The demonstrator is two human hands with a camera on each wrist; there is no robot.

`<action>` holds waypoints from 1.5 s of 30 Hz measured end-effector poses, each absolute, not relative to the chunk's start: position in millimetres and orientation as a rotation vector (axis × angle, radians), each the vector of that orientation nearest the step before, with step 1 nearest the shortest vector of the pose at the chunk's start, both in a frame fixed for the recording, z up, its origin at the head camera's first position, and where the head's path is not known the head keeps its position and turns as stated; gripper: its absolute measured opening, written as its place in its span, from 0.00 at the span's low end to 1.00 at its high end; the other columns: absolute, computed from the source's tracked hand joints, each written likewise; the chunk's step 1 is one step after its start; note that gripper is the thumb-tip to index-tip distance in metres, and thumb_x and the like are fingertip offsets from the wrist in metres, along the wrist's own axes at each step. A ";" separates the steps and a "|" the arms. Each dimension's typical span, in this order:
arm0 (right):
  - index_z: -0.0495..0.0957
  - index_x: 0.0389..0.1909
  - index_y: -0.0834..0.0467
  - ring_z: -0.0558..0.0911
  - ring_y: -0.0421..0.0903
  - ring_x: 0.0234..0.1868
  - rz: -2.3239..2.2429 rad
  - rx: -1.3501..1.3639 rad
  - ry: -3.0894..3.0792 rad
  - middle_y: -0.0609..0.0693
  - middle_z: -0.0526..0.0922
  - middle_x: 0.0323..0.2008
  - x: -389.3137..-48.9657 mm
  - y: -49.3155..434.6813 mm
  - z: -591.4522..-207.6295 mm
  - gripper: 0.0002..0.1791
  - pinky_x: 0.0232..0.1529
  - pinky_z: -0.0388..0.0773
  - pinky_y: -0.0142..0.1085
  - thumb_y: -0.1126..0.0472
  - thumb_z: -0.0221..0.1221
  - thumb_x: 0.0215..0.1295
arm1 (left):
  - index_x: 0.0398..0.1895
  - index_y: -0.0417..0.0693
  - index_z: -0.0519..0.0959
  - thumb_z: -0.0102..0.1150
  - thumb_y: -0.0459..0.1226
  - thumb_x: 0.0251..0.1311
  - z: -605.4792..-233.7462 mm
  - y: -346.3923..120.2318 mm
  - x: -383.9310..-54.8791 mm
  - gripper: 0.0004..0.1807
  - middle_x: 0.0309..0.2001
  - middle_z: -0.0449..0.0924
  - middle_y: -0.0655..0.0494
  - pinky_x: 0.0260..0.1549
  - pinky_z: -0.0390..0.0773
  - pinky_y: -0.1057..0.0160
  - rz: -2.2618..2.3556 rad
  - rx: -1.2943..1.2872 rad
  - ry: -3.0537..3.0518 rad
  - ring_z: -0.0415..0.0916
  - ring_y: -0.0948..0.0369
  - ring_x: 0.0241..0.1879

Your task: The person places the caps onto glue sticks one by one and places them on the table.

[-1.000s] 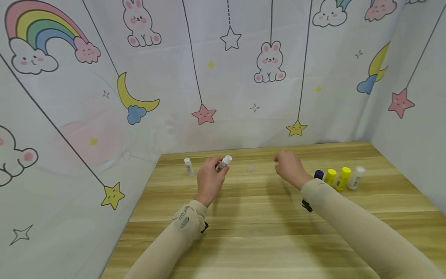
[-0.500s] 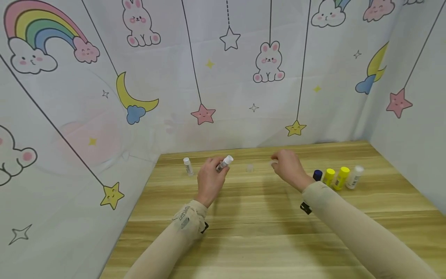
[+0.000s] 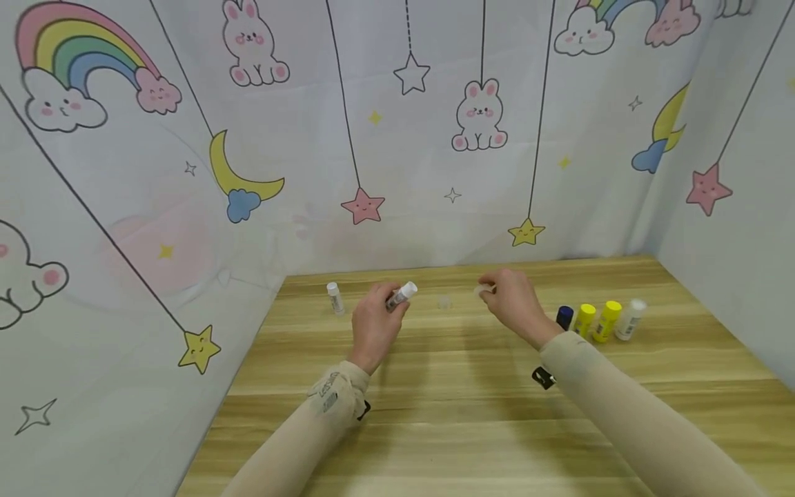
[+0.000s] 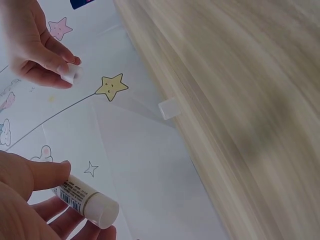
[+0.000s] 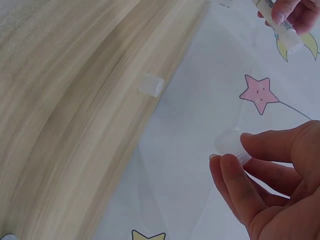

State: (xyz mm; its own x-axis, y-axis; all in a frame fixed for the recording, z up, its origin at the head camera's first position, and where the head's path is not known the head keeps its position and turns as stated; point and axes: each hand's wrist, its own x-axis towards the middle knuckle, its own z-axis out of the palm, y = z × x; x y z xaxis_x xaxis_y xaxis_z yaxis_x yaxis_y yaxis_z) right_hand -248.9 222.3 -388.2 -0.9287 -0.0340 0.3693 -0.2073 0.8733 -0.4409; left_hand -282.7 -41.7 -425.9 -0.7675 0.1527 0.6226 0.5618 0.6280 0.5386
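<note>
My left hand [image 3: 375,328] holds a white glue stick [image 3: 400,296], tilted with its white end pointing up and right. In the left wrist view, thumb and fingers grip its barcode label [image 4: 74,195]. To the right, my right hand [image 3: 517,309] pinches a small translucent cap [image 5: 232,144] between thumb and fingertips, above the table. A second translucent cap [image 3: 444,301] rests on the tabletop between the two hands, near the back edge.
A slim white glue stick [image 3: 335,298] stands at the back left. On the right are a dark blue-capped stick [image 3: 564,317], two yellow sticks [image 3: 607,322] and a white one [image 3: 631,320] in a row. A patterned cloth [image 3: 410,152] hangs behind the wooden table [image 3: 435,414].
My right hand has shifted slightly left and turned, bringing the pinched cap into sight in the head view. My left hand stays nearly still with the glue stick.
</note>
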 end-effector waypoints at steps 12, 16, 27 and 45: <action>0.86 0.50 0.62 0.87 0.48 0.35 0.747 0.223 -2.609 0.57 0.88 0.41 -242.2 211.7 -385.8 0.13 0.33 0.84 0.44 0.63 0.66 0.66 | 0.46 0.48 0.84 0.75 0.37 0.56 -425.3 -40.9 -276.9 0.14 0.40 0.83 0.54 0.34 0.81 0.53 -0.966 -0.591 -2.282 0.82 0.56 0.37; 0.86 0.49 0.62 0.87 0.48 0.34 0.756 0.243 -2.592 0.56 0.88 0.40 -241.0 208.1 -383.1 0.12 0.32 0.84 0.44 0.64 0.66 0.66 | 0.46 0.47 0.84 0.75 0.36 0.56 -424.2 -40.6 -275.2 0.15 0.39 0.83 0.53 0.33 0.81 0.53 -0.954 -0.587 -2.275 0.81 0.56 0.35; 0.86 0.49 0.60 0.86 0.48 0.38 0.783 0.264 -2.570 0.55 0.86 0.43 -237.5 202.0 -386.2 0.13 0.37 0.84 0.44 0.64 0.67 0.65 | 0.48 0.48 0.85 0.76 0.36 0.55 -425.0 -38.0 -272.0 0.17 0.40 0.82 0.54 0.32 0.81 0.54 -0.914 -0.601 -2.274 0.81 0.56 0.36; 0.86 0.48 0.61 0.86 0.47 0.38 0.848 0.298 -2.536 0.55 0.86 0.44 -233.3 188.1 -383.9 0.12 0.37 0.84 0.43 0.65 0.68 0.64 | 0.47 0.50 0.85 0.75 0.38 0.56 -426.6 -31.5 -268.2 0.16 0.40 0.82 0.54 0.31 0.80 0.55 -0.861 -0.647 -2.252 0.80 0.57 0.36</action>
State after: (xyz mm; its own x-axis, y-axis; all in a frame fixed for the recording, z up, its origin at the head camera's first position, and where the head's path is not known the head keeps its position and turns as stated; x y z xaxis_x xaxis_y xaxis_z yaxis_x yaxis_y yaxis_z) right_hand -233.3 188.1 -383.9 -0.8769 -0.0613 0.4768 -0.3358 0.7879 -0.5162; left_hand -268.2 -31.5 -426.6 -0.6781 0.2132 0.7033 0.6279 0.6653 0.4038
